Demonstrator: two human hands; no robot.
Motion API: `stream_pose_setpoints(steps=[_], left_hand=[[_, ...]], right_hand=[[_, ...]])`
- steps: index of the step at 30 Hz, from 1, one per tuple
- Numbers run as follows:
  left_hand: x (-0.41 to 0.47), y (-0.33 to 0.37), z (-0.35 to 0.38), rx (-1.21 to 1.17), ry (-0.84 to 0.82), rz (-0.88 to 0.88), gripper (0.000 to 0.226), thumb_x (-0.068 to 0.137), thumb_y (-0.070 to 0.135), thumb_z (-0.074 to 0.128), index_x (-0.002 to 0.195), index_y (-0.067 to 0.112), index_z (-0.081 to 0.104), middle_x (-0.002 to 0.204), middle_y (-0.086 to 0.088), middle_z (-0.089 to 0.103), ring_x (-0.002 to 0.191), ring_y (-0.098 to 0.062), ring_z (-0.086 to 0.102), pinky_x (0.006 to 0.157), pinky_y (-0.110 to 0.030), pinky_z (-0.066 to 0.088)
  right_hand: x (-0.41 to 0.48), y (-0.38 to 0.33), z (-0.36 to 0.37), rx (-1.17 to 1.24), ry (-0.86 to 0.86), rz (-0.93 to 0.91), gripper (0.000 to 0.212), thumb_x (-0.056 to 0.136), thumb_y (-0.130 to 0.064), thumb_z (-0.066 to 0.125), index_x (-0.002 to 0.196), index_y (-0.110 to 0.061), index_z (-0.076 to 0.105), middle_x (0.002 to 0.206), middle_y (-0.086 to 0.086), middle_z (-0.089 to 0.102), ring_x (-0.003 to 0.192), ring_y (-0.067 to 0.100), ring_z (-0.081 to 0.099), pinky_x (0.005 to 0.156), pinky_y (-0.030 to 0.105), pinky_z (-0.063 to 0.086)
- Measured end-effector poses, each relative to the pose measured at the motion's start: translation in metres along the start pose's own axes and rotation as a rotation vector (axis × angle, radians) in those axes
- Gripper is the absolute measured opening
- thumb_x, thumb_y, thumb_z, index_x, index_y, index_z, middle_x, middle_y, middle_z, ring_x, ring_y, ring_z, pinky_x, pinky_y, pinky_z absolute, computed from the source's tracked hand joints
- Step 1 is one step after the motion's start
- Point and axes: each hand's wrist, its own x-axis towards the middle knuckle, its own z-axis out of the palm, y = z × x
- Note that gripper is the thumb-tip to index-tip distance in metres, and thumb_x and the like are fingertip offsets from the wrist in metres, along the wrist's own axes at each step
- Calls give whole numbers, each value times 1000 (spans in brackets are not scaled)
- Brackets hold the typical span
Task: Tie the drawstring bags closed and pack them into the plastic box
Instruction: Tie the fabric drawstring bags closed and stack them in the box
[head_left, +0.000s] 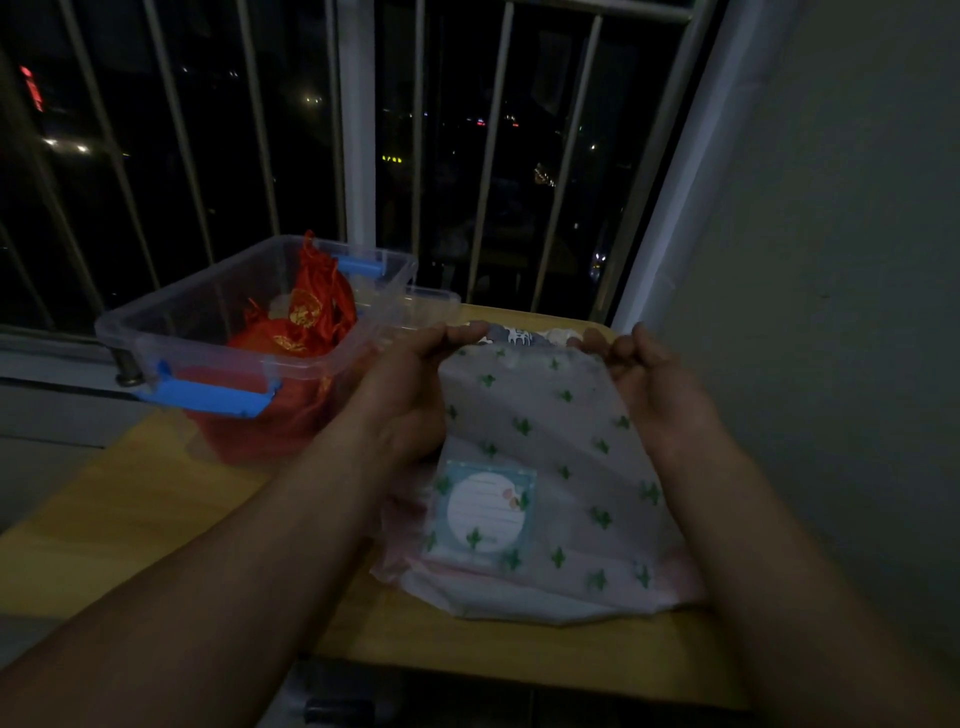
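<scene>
Frosted cactus-print film, the drawstring bag (550, 441) hangs above the table (156, 519) beside the plastic box (156, 297), mouth corners pinched by left hand (410, 384) and right hand (654, 387); the cords seem lost in the gloom, so tugging film instead could leave it gaping.

Count, on counter (130, 519):
- plastic box (156, 312): 1, with 2 blue latches (208, 396) visible.
- red drawstring bags (317, 291) in the box: at least 2; exact number unclear.
- frosted cactus-print bag (545, 415): 1.
- label card (485, 506): 1.
- hands: 2, left hand (410, 384) and right hand (660, 384).
</scene>
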Motion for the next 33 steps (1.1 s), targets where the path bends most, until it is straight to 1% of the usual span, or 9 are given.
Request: stream_pose_setpoints(steps=[3, 5, 7, 10, 14, 18, 21, 24, 33], left_hand=[[-2, -3, -1, -65, -36, 36, 58, 105, 18, 41, 55, 10, 69, 74, -1, 69, 81, -17, 64, 104, -34, 44], [0, -3, -1, -125, 12, 66, 47, 103, 15, 43, 61, 11, 62, 69, -1, 64, 74, -17, 63, 92, -33, 50], [6, -1, -4, -200, 82, 99, 32, 101, 12, 45, 69, 14, 49, 67, 2, 50, 59, -14, 54, 68, -27, 53], [11, -5, -6, -138, 104, 114, 32, 100, 12, 45, 68, 18, 44, 63, 5, 37, 47, -9, 34, 43, -19, 34], [10, -11, 3, 309, 105, 200, 34, 101, 21, 48, 68, 20, 48, 57, 3, 38, 52, -13, 28, 56, -31, 14], [-7, -8, 12, 905, -36, 316, 26, 106, 15, 48, 85, 6, 61, 67, -6, 59, 54, -9, 51, 54, -22, 42], [-10, -11, 10, 1157, -136, 298, 24, 106, 21, 56, 98, 8, 74, 72, -3, 68, 57, -2, 55, 60, -17, 45], [-8, -17, 12, 1172, -118, 318, 22, 104, 24, 61, 98, 11, 78, 69, -1, 69, 54, -2, 54, 64, -24, 45], [-12, -29, 24, 927, -143, 111, 34, 107, 19, 54, 75, 9, 61, 56, 2, 57, 44, -5, 43, 45, -16, 35]], right_hand=[[0, 0, -5, 149, 53, 6, 58, 106, -35, 47, 51, -17, 38, 54, 1, 48, 68, 22, 66, 86, 39, 52], [0, -1, -6, 179, 83, -11, 58, 106, -32, 47, 51, -19, 33, 48, -1, 35, 54, 18, 52, 89, 40, 53], [-1, -4, -6, 217, 91, -37, 56, 106, -28, 46, 53, -20, 30, 47, -2, 29, 43, 15, 40, 75, 36, 55], [-3, -7, -5, 215, 87, -11, 53, 105, -25, 46, 55, -22, 27, 45, -6, 24, 36, 11, 28, 46, 21, 39], [-3, -6, 1, -4, 81, 22, 56, 102, -27, 46, 50, -24, 27, 48, -7, 20, 37, 10, 19, 37, 18, 20], [-8, 0, 11, -391, 66, -119, 52, 105, -28, 44, 55, -21, 34, 49, -3, 30, 43, 13, 32, 38, 22, 28], [-13, 0, 18, -725, 25, -296, 47, 107, -32, 44, 67, -11, 56, 57, -1, 55, 59, 17, 53, 60, 31, 46], [-13, 1, 20, -1001, 19, -428, 47, 107, -40, 47, 74, -14, 70, 52, -16, 52, 57, 8, 45, 63, 28, 36], [-11, 12, 23, -908, -132, -291, 30, 107, -26, 49, 109, -10, 75, 87, 1, 75, 60, 5, 60, 54, 19, 46]])
